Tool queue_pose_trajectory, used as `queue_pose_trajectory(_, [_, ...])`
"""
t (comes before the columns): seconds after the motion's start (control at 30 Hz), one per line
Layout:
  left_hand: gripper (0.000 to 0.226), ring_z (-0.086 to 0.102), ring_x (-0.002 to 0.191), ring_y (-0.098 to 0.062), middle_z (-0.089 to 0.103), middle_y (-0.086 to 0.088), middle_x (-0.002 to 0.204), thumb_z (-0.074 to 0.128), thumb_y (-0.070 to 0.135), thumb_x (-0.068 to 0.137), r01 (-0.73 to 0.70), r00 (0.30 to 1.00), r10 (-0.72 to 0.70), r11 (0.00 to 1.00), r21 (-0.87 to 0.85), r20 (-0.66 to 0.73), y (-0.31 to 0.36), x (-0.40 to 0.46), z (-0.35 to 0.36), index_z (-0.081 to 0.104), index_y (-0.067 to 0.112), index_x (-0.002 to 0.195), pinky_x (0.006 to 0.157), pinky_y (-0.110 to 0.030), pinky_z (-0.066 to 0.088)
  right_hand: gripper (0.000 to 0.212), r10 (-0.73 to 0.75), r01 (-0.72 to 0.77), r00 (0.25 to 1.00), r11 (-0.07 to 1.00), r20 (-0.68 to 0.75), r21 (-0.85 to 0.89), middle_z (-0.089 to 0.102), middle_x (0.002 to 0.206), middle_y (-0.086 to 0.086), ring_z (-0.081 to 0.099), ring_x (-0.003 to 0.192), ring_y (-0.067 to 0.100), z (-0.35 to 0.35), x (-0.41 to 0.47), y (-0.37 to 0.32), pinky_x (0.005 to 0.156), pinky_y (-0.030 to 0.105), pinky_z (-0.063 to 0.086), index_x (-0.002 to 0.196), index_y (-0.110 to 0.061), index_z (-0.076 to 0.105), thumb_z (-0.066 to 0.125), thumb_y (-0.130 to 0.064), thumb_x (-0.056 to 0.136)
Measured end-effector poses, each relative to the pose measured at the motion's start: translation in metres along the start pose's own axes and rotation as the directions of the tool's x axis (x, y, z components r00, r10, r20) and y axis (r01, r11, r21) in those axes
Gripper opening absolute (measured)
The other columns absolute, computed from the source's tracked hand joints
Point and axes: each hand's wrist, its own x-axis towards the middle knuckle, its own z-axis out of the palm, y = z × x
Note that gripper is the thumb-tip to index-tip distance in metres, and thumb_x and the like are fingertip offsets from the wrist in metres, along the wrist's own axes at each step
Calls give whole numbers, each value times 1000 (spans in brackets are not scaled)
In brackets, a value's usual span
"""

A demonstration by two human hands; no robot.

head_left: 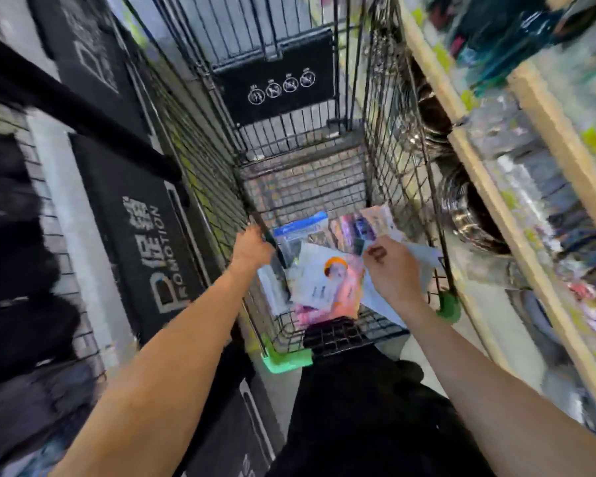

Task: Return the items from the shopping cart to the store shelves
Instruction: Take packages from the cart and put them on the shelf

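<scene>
Packaged items (324, 270): flat packets, heaped in the near end of the wire shopping cart (289, 187). Right hand (391, 266): grip above the heap, closure blurred, cannot tell. Left hand (252, 249): fingers wrapped on the cart's left rim. Store shelves (516, 187): just right of the cart.

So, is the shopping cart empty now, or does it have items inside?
Not empty. Several flat packets lie piled in the cart basket, below the right hand. The blur hides what they are.
</scene>
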Motion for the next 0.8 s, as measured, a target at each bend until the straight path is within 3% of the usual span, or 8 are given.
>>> queue_pose_trajectory(0.13, [74,45,128,-39,38,-25,141,62,20,87,93,995,-95,993,66,18,2,15,12,24,6,149,104,-42,44,4,53,-49,996,998,70,-48,62,75,-9,56,67,-1,20,9,-8,56,7,35,87,-15,67,66,-12,89])
queue_pose_trajectory(0.2, [77,40,134,-38,29,-25,149,59,23,92,122,990,-130,985,122,58,5,21,17,15,7,153,106,-42,43,3,83,-78,991,996,104,-50,65,80,-6,58,70,4,26,15,-8,61,15,41,89,-16,68,66,-13,89])
queue_pose_trajectory(0.37, [41,56,114,-33,49,-13,133,54,14,87,-49,997,22,911,408,71,-11,39,30,53,13,128,83,-42,51,5,156,-141,977,984,147,-112,71,90,-3,65,86,17,35,27,1,78,32,53,90,-20,69,66,-16,89])
queue_pose_trajectory(0.47, [43,50,121,-34,49,-9,132,52,13,84,-120,993,95,848,516,74,-20,50,42,55,16,127,79,-42,53,17,137,-132,991,951,-1,-280,67,107,5,62,102,24,33,36,9,88,35,50,99,-19,68,70,-14,84])
queue_pose_trajectory(0.53, [41,46,126,-35,47,-11,135,52,14,86,-122,993,104,835,537,64,-18,48,42,55,15,127,89,-44,53,34,42,-71,997,848,-67,-525,59,120,11,52,117,30,31,39,10,99,40,42,111,-17,64,73,-20,79])
queue_pose_trajectory(0.63, [38,42,128,-33,45,-10,139,55,24,89,-72,995,96,787,613,-5,-11,47,42,57,14,126,101,-45,43,61,65,16,996,558,63,-829,53,132,15,46,124,35,24,50,5,105,45,35,133,-18,47,70,-38,81])
queue_pose_trajectory(0.7, [41,37,133,-33,46,-9,139,54,36,89,-59,988,142,726,685,-66,-2,42,42,60,18,125,107,-46,35,63,220,31,965,440,141,-897,59,121,12,54,114,34,16,61,0,96,42,38,139,-19,37,62,-40,85])
queue_pose_trajectory(0.8, [43,30,136,-35,44,-10,140,51,49,88,-100,967,236,692,715,-94,5,39,50,63,22,119,114,-53,20,49,327,89,922,345,208,-934,58,92,4,60,91,28,-3,79,-11,73,32,43,128,-17,44,60,-30,84])
